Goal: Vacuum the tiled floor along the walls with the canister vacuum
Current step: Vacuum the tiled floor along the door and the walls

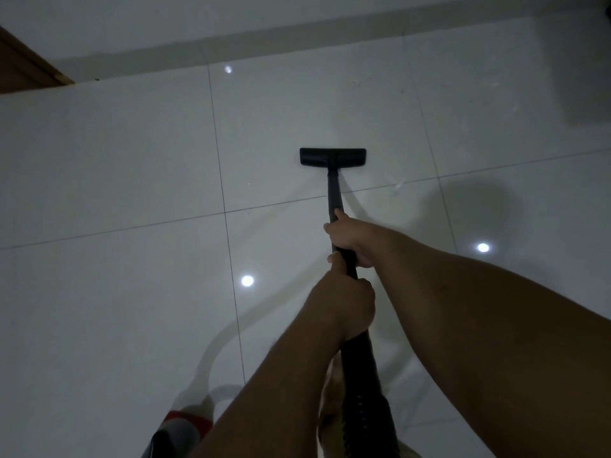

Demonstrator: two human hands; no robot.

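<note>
While both hands clamp the black wand [334, 193], right hand [347, 239] ahead of left hand [344, 302] for steering and push, the floor nozzle [332, 157] lies flat on the tiled floor [132, 160], short of the wall skirting [231, 44]

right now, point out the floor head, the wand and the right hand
floor head [332, 157], head view, middle of the flat black nozzle on the tile
wand [334, 193], head view, bare tube between nozzle and hand
right hand [348, 239], head view, back of the hand gripping the wand
</note>
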